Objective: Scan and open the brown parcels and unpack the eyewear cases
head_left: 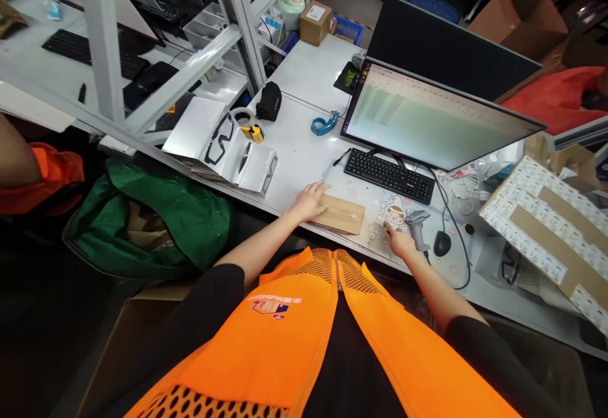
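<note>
A flat brown paper package [342,214] lies near the desk's front edge, a seam running along its top. Across its left end rests my left hand [308,202], fingers stretched out and touching it. To the right of the package, my right hand [400,240] is closed low over the desk, thumb and fingertips pressed together. Whatever is between those fingertips is too small to make out. Just right of this hand lies a grey barcode scanner [418,227], apart from the package.
A keyboard [388,176] and monitor [437,117] stand behind. A mouse [442,243] and a patterned carton [551,234] are right. White eyewear boxes [204,136], a tape measure [253,133] and a blue tape ring [325,124] lie left. A green bag [152,215] sits below the desk.
</note>
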Tool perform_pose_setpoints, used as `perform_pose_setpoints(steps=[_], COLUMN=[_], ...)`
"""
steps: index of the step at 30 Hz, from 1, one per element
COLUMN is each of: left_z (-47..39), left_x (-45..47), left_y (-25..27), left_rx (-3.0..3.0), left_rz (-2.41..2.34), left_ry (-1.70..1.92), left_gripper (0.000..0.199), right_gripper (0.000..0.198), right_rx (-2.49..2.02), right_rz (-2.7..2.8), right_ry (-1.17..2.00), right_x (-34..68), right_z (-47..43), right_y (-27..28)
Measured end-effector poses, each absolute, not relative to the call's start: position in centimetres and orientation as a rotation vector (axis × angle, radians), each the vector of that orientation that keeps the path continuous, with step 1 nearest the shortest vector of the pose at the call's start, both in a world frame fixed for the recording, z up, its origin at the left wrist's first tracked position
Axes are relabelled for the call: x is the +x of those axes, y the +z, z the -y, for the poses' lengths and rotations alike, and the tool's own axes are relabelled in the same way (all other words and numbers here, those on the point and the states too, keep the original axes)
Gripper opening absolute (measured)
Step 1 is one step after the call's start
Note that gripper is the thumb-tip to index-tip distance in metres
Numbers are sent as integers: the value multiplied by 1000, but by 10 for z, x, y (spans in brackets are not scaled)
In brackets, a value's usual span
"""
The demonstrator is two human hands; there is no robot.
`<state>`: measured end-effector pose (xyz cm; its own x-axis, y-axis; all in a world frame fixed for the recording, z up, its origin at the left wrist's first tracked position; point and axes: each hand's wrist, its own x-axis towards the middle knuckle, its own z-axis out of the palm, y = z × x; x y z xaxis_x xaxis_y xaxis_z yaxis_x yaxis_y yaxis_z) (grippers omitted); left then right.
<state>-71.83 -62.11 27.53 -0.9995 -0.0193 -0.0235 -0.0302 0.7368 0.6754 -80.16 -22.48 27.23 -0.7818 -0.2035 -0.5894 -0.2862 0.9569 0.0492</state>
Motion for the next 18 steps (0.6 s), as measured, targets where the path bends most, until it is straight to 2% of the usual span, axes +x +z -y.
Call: perform_pose_setpoints(steps=[3,7,9,13,15,18], left_z=[624,620,618,616,618,624], left_x=[-748,-759,-756,-747,-749,-763], left_y=[284,280,275,272,274,280], left_rx=[307,437,468,608,643,570], left_rz=[-2819,-2766,-2798,-2855,-2858,-2807], left_ry=[818,709,683,594,558,581], left_gripper=[63,44,38,40,36,29], right_gripper=[67,69,61,48,42,31], right_rx=[-198,-141,-278,-734,-898,-983], right_rz=[-2561,-2661,-2782,-2868,-2807,-2763], right_ry=[84,-95,-328,-837,-866,-731], right_x=[-804,-800,-790,-758,-741,-729], right_z=[236,252,264,295,310,323], right_y=[248,239,245,261,266,266])
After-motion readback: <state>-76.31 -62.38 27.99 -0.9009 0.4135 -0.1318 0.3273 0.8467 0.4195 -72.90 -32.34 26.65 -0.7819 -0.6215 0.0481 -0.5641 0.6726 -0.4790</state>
